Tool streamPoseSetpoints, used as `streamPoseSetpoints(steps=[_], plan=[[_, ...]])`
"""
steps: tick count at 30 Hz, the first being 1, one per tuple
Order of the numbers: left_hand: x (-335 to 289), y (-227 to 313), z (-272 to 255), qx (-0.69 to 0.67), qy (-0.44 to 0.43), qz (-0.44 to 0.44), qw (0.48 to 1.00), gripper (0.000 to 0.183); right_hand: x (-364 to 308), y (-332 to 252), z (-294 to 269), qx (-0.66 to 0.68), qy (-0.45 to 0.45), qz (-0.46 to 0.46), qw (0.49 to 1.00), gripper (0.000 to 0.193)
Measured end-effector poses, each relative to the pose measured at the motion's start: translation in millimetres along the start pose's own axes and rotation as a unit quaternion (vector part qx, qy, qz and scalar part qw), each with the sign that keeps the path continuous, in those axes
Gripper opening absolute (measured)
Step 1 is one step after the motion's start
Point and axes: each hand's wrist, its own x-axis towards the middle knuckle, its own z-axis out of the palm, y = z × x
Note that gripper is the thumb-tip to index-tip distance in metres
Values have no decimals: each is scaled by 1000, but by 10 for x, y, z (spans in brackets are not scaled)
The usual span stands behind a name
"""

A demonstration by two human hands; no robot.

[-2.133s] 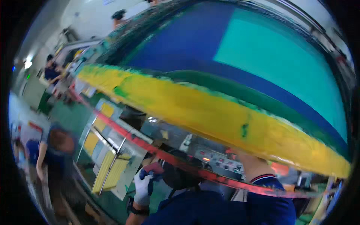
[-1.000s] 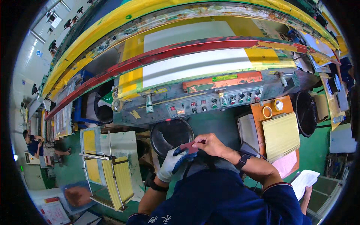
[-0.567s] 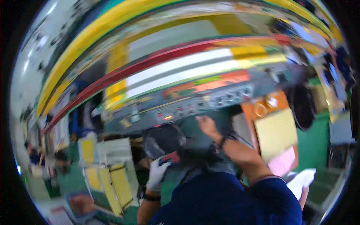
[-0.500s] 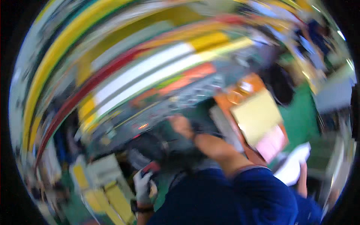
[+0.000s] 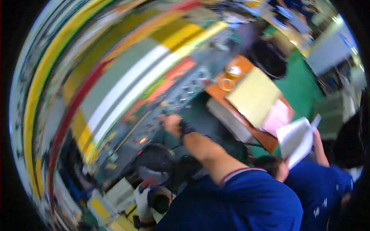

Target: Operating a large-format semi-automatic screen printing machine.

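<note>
My right hand [image 5: 172, 125], bare with a black band at the wrist, reaches to the grey control panel [image 5: 185, 94] along the machine's near edge. Its fingertips are at the panel among knobs and buttons; blur hides their exact shape. Down at the lower left, my left hand [image 5: 142, 201] wears a white glove and is closed on a small dark red object [image 5: 150, 182], whose kind I cannot make out. Against that hand sits a beige-rimmed ring [image 5: 170, 193] with a dark green middle. Red lights [image 5: 143, 140] glow on the panel near my right hand.
Right of the panel, an orange-brown tabletop [image 5: 241, 61] bears a yellow sheet [image 5: 254, 96], pink paper [image 5: 278, 115] and a tape-like ring [image 5: 226, 84]. A co-worker in blue [image 5: 323, 181] holds white papers [image 5: 295, 140] close on my right. A black round container [image 5: 268, 58] stands beyond.
The view has swung, so the machine and table sit further left and tilt more. My right hand stays at the panel. The co-worker's papers and second hand show more fully.
</note>
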Motion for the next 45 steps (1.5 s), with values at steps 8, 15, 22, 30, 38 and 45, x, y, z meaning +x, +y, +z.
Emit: streamPoseSetpoints(steps=[8,15,22,30,38,45], plan=[[-85,-97,-99,-104,-19,1,994,33,25,-92,-60,-24,85,30,996,58],[-148,-156,-7,-144,15,-1,989,29,178,262,117,-105,133,-36,985,62],[-93,-119,60,-143,3,22,990,28,209,379,236,-52,181,-51,981,60],[-82,-198,-18,-74,6,29,997,27,86,130,186,100,185,6,978,61],[-11,-16,195,-165,-14,54,985,32,-1063,-686,195,223,-312,36,923,43],[424,-114,377,-120,-80,116,983,36,-1510,-968,-104,214,-152,-162,951,24]])
